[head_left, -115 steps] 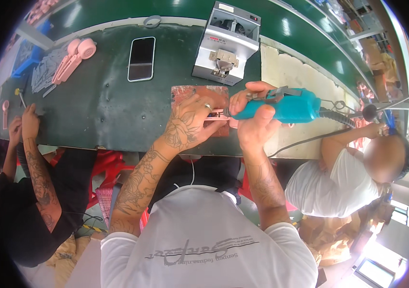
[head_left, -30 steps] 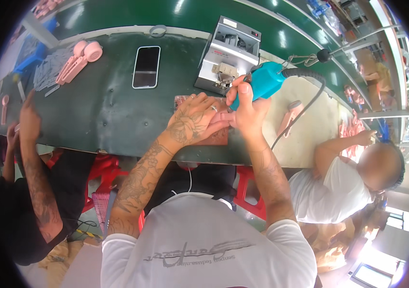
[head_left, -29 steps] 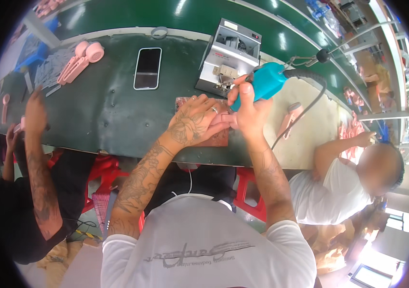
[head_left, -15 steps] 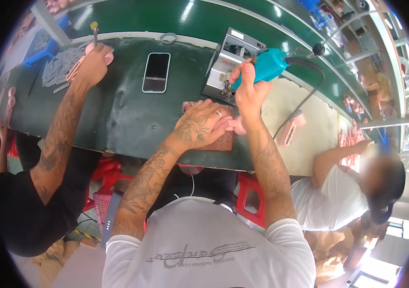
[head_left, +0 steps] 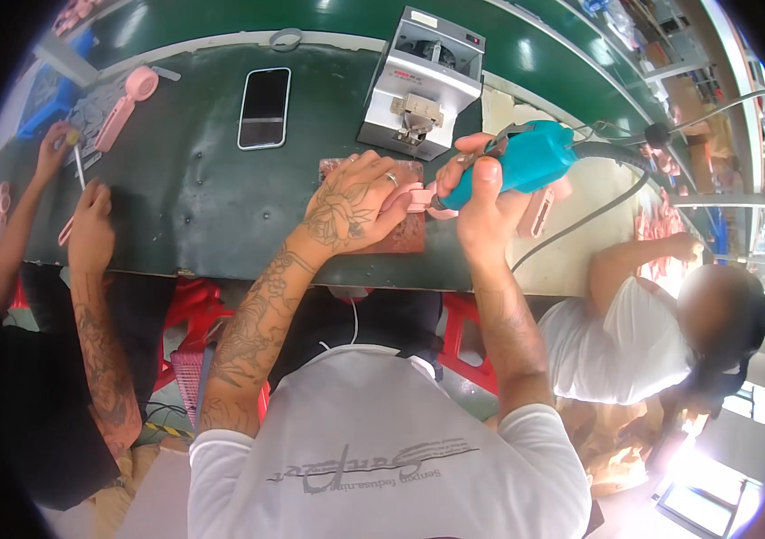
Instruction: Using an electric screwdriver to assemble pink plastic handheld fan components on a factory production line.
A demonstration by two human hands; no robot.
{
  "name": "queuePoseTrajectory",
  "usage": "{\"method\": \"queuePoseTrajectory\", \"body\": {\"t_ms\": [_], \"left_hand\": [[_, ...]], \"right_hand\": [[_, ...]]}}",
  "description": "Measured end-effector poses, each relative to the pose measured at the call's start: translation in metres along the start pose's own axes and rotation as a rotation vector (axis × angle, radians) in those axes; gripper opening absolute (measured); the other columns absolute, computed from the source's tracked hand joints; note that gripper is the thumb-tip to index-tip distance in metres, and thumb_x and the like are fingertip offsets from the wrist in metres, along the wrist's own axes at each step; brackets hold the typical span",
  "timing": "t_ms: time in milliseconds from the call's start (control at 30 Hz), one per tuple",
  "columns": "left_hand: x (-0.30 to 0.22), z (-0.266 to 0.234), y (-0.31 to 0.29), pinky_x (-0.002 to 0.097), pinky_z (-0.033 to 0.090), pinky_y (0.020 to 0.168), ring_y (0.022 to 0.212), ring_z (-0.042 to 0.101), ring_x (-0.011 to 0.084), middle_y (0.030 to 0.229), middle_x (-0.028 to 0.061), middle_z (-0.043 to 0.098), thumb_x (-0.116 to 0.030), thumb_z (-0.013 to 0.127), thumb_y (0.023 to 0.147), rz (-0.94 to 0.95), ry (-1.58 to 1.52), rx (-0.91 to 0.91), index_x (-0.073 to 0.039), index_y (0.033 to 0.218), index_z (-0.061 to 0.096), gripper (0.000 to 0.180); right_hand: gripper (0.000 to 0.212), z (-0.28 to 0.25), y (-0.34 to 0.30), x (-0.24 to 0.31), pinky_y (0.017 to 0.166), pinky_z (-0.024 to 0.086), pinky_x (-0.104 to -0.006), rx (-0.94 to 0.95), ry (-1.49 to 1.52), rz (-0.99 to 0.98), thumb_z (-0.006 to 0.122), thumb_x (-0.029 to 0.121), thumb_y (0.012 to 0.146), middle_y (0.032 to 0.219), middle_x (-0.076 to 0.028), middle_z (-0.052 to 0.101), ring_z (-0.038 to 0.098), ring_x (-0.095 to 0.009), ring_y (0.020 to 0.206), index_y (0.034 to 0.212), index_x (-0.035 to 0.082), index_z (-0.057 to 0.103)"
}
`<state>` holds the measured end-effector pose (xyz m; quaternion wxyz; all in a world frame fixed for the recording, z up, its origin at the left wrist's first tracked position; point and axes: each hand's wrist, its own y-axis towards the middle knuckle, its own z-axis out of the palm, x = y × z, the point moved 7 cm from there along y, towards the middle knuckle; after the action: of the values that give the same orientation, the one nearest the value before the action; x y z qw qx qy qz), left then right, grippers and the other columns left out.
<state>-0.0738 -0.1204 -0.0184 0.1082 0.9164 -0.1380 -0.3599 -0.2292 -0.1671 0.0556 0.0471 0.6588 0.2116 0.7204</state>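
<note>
Fingers of the right hand (head_left: 488,205) wrap a teal, barrel-shaped power driver (head_left: 531,160), whose tip has dropped back toward the pale-pink plastic piece with a rounded end (head_left: 418,199); contact cannot be told. That seems to bring tool and piece together again. The left hand (head_left: 351,208) grips the piece on a flat reddish-brown board (head_left: 408,241), on the near side of a boxy silver-grey metal machine (head_left: 423,81).

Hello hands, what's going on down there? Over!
Left hand holding pink part over reddish board. Right hand gripping teal power tool, tip near that part. Silver machine just beyond.
</note>
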Motion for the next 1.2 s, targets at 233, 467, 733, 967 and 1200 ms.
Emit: {"method": "queuePoseTrajectory", "body": {"t_ms": [233, 467, 733, 967, 1200], "left_hand": [[-0.004, -0.001, 0.001, 0.0539, 0.042, 0.118, 0.129, 0.058, 0.0397, 0.129, 0.0151, 0.067, -0.034, 0.066, 0.095, -0.007, 0.036, 0.039, -0.011, 0.128, 0.073, 0.041], [-0.014, -0.007, 0.006, 0.0536, 0.047, 0.109, 0.117, 0.06, 0.0339, 0.126, 0.0105, 0.066, -0.028, 0.065, 0.096, 0.047, 0.094, 0.02, -0.01, 0.124, 0.073, 0.034], [-0.021, -0.016, 0.007, 0.0495, 0.048, 0.101, 0.112, 0.061, 0.0296, 0.13, 0.0036, 0.064, -0.026, 0.065, 0.097, 0.117, 0.103, -0.043, -0.007, 0.115, 0.073, 0.027], [-0.037, -0.022, -0.013, 0.0468, 0.05, 0.097, 0.105, 0.065, 0.0288, 0.119, 0.0054, 0.068, -0.025, 0.07, 0.093, 0.31, 0.129, -0.193, -0.012, 0.117, 0.07, 0.028], [0.021, -0.11, -0.075, 0.0473, 0.053, 0.091, 0.106, 0.071, 0.0328, 0.107, 0.0082, 0.075, -0.014, 0.064, 0.097, 0.066, 0.212, -0.378, -0.012, 0.106, 0.074, 0.013]], "right_hand": [[0.047, 0.002, -0.002, -0.003, 0.066, 0.047, -0.0265, 0.008, 0.028, 0.016, 0.067, 0.041, 0.105, 0.075, -0.002, 0.065, 0.06, -0.01, 0.071, 0.114, -0.004, 0.062], [0.043, 0.004, -0.005, -0.019, 0.064, 0.051, -0.0351, 0.031, 0.039, 0.001, 0.067, 0.042, 0.105, 0.074, -0.009, 0.061, 0.06, -0.019, 0.067, 0.106, 0.001, 0.055], [0.039, 0.007, -0.006, -0.025, 0.061, 0.05, -0.0328, 0.031, 0.053, -0.002, 0.067, 0.039, 0.106, 0.074, -0.008, 0.06, 0.059, -0.017, 0.066, 0.102, 0.002, 0.055], [0.047, -0.006, -0.035, -0.001, 0.059, 0.051, -0.0322, -0.197, -0.056, 0.201, 0.056, 0.048, 0.108, 0.077, -0.007, 0.061, 0.061, -0.018, 0.07, 0.119, 0.003, 0.063], [0.068, -0.015, -0.082, 0.034, 0.049, 0.038, -0.034, -0.109, 0.229, 0.038, 0.066, 0.072, 0.094, 0.063, -0.005, 0.05, 0.047, -0.019, 0.051, 0.11, 0.006, 0.056]]}}
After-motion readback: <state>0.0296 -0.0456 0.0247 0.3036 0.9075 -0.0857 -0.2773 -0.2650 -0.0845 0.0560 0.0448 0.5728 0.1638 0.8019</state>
